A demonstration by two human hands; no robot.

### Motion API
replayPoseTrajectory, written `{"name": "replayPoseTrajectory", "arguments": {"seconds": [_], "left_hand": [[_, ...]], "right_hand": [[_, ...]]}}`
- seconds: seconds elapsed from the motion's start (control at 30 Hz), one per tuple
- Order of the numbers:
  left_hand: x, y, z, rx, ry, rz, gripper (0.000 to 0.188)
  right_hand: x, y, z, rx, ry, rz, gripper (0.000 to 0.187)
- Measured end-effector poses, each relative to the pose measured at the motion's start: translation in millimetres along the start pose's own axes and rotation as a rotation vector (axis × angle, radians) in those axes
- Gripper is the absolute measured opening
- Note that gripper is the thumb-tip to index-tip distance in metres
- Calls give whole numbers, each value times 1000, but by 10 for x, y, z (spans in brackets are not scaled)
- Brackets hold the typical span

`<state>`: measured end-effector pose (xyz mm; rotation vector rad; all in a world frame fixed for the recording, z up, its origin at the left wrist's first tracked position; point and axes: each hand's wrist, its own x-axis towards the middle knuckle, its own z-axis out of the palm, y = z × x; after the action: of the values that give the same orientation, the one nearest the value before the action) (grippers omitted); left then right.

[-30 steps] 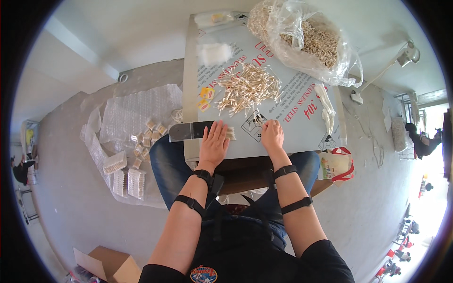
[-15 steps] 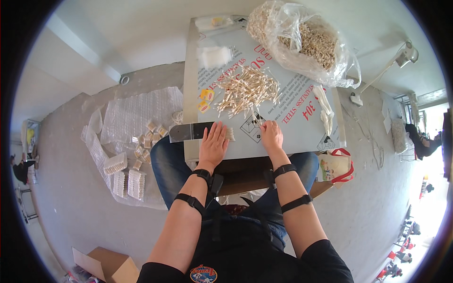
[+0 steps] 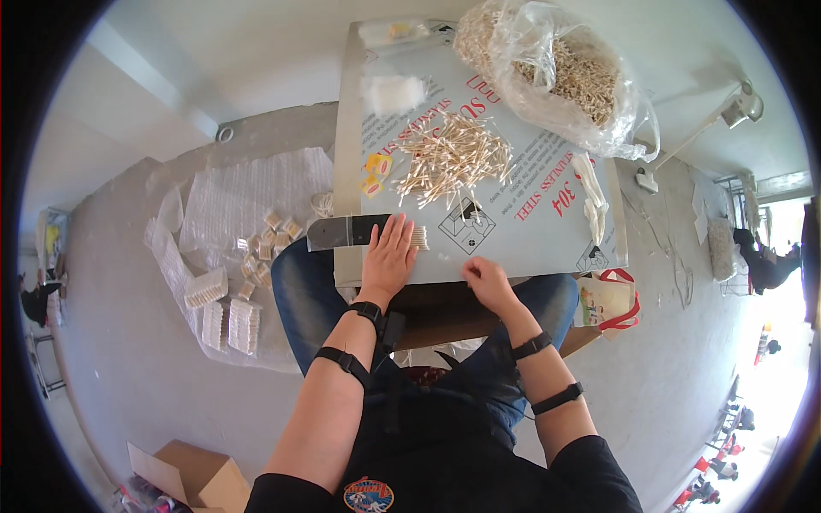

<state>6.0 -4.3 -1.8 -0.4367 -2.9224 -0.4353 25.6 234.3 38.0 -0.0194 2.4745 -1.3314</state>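
My left hand (image 3: 390,259) lies flat, fingers stretched out, across the right part of a dark, flat strip (image 3: 340,232) that overhangs the table's left edge. Just beyond its fingers shows a neat row of cotton swabs (image 3: 420,238); part of the row is hidden under the hand. Near the table's front edge, my right hand (image 3: 489,284) is closed, its fingers curled in. Whatever it may hold is hidden. A loose heap of cotton swabs (image 3: 457,158) spreads over the middle of the table, beyond both hands. Small yellow packets (image 3: 376,166) lie left of the heap.
A big clear bag of cotton swabs (image 3: 573,81) leans at the table's (image 3: 534,248) far right. White gloves (image 3: 590,192) lie by the right edge. On the floor at left, filled swab packs (image 3: 244,325) rest on bubble wrap (image 3: 256,188). An open carton (image 3: 192,474) stands lower left.
My right hand has drawn back from the near side of the swab heap toward the table's front edge. The left hand stays flat on the strip.
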Motion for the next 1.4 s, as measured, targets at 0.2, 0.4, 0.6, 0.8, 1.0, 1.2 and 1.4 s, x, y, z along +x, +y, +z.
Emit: {"name": "replayPoseTrajectory", "arguments": {"seconds": [0.2,0.4,0.6,0.8,1.0,1.2,1.4], "left_hand": [[15,11,-13,10,-23,-3,54],[25,24,-19,4,-24,2,58],[14,29,-34,-40,-4,-6,58],[20,28,-68,-32,-6,-8,58],[27,46,-78,7,-26,-11,58],[19,38,-35,-7,-25,-10,57],[15,17,-10,-24,-24,-19,57]], "right_hand": [[170,-146,81,-115,-31,-138,13],[913,-324,336,-356,199,-262,8],[982,-441,486,-457,60,-387,10],[943,-472,224,-492,347,-141,8],[1110,-397,111,-489,358,-30,12],[1156,-382,57,-408,385,122,16],[881,-147,-14,-282,451,121,19]]}}
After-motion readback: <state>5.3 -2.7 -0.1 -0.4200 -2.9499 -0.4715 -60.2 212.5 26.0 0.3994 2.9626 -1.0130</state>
